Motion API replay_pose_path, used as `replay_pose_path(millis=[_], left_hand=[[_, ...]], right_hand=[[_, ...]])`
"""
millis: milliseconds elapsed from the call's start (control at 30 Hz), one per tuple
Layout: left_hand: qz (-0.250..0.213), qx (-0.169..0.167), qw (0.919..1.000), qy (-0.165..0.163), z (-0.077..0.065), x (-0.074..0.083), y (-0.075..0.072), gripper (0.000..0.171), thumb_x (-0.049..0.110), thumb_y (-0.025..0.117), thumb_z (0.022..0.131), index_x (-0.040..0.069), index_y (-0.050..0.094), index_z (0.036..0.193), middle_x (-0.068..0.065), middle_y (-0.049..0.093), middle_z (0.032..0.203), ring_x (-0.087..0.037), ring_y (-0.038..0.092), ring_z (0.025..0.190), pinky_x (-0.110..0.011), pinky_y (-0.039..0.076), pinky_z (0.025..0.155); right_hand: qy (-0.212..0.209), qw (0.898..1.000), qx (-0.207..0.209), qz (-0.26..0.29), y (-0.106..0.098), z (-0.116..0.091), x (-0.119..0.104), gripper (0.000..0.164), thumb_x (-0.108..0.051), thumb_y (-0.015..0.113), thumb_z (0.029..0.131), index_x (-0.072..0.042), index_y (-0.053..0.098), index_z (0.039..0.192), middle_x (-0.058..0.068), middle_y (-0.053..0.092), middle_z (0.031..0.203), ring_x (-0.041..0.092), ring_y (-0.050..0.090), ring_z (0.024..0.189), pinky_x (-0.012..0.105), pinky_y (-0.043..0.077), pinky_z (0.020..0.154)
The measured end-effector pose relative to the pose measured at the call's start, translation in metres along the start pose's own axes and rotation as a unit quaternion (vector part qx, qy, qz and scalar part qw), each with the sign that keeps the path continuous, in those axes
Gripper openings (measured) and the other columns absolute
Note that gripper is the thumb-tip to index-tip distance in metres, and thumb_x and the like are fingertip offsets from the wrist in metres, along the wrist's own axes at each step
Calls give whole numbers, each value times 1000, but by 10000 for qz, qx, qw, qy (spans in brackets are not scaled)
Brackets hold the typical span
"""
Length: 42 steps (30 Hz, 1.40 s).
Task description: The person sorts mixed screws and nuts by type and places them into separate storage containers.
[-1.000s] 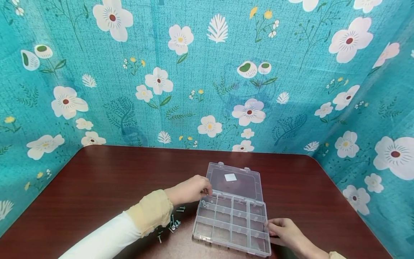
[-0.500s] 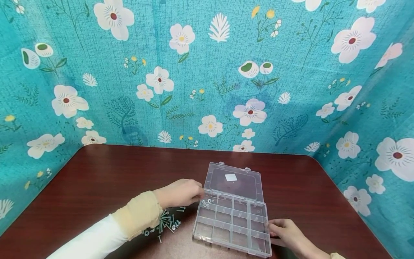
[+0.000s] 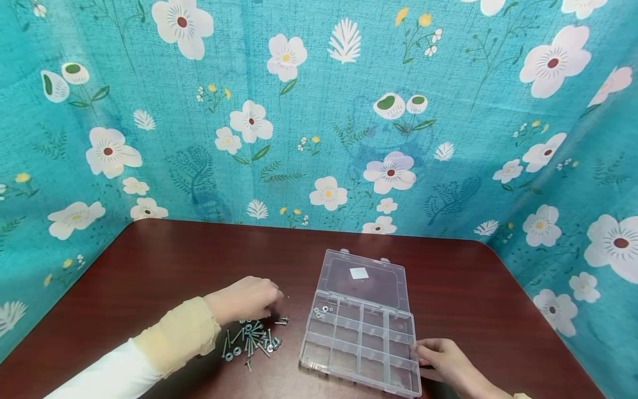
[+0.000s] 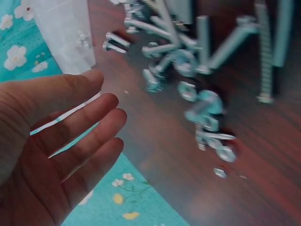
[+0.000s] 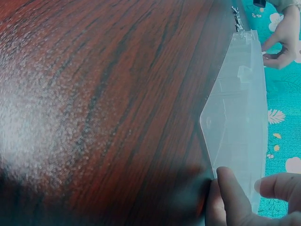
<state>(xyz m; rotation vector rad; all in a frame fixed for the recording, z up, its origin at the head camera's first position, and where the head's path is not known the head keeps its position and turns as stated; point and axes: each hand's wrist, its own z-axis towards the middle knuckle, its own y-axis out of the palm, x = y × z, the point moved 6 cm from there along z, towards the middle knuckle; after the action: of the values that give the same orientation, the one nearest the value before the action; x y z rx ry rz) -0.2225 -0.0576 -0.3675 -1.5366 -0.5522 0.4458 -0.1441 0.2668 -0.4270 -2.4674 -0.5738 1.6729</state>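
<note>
My left hand [image 3: 244, 299] hovers over the far side of a pile of loose bolts [image 3: 251, 339], nuts and washers [image 3: 229, 357] on the table. Its fingers [image 4: 101, 115] are apart and loosely bent, with nothing between them in the left wrist view. A clear plastic compartment box [image 3: 359, 379] lies to the right, its lid [image 3: 384, 282] laid back flat. Several small nuts [image 3: 325, 308] sit in the far left compartment. At the box's right edge, my right hand [image 3: 443, 361] grips the side wall between thumb and fingers.
The dark red wooden table [image 3: 199, 255] extends around the box. Behind it and at the sides hangs a teal flowered cloth [image 3: 299, 138]. A white square label [image 3: 359, 273] is on the lid. A pair of bolts [image 3: 281, 321] lies between pile and box.
My left hand has moved left from the far left compartment back to the pile, and another nut now shows in that compartment. My right hand stays at the box's edge.
</note>
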Motion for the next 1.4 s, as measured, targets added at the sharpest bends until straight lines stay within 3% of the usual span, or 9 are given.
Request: replay_pose_path(millis=[267, 433, 633, 1400], left_hand=[[-287, 102, 9995, 14, -15, -10, 7, 25, -4, 70, 68, 16, 57, 60, 8, 52, 59, -5, 36, 53, -20, 37, 49], [-326, 219, 9992, 115, -20, -11, 7, 28, -8, 68, 65, 16, 54, 59, 9, 49, 57, -4, 35, 52, -20, 37, 48], [-615, 131, 9980, 71, -23, -13, 9, 30, -11, 64, 65, 15, 52, 59, 11, 38, 53, -5, 28, 51, -19, 29, 46], [-1155, -106, 9931, -197, -24, -20, 16, 25, -9, 65, 65, 14, 57, 71, 12, 48, 56, -1, 40, 51, -19, 38, 49]], right_hand=[[-77, 10000, -56, -3, -1, -1, 1, 46, -11, 46, 94, 31, 38, 113, 9, 60, 94, 17, 58, 86, 41, 54, 80], [-146, 9999, -82, 9, -1, -1, 1, 46, -11, 46, 94, 30, 40, 112, 9, 60, 93, 17, 58, 86, 41, 54, 79], [-171, 9998, -115, 29, -1, -1, 0, 47, -12, 46, 94, 30, 39, 113, 10, 61, 93, 17, 58, 87, 41, 54, 80], [-126, 9998, -61, 102, -1, -2, 2, 48, -12, 47, 93, 31, 38, 113, 9, 60, 94, 16, 58, 85, 40, 54, 80]])
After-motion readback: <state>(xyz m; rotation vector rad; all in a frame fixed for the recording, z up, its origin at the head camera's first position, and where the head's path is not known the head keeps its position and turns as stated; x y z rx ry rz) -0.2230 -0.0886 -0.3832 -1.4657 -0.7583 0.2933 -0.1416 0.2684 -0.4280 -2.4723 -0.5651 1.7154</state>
